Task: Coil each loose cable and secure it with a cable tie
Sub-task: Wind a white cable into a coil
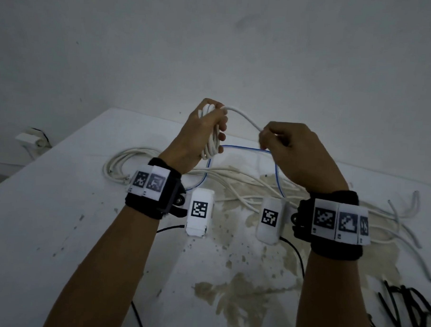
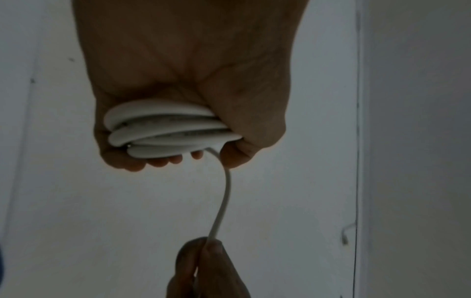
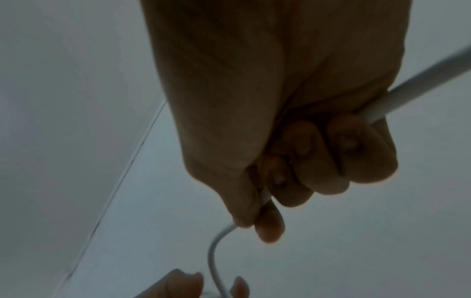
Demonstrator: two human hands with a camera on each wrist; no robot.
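Left hand (image 1: 203, 130) fingers (image 2: 132, 163) wrapped tight round the white cable (image 1: 244, 119) coil, held up above the bench (image 1: 59, 206); right hand (image 1: 291, 151) fingers (image 3: 341, 153) curled round its free run just beside. Risks: a hard pull from the right could drag loops out of the left grip, or the tail snags the loose cables (image 1: 233, 186) below. No cable tie visible within reach.

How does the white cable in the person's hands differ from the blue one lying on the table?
The white cable is held up off the table, wound into tight loops that the left hand grips, its free end pinched by the right hand. The blue cable lies on the table in one wide open loop, untouched. The white one looks thicker. Neither has a tie on it that I can see.
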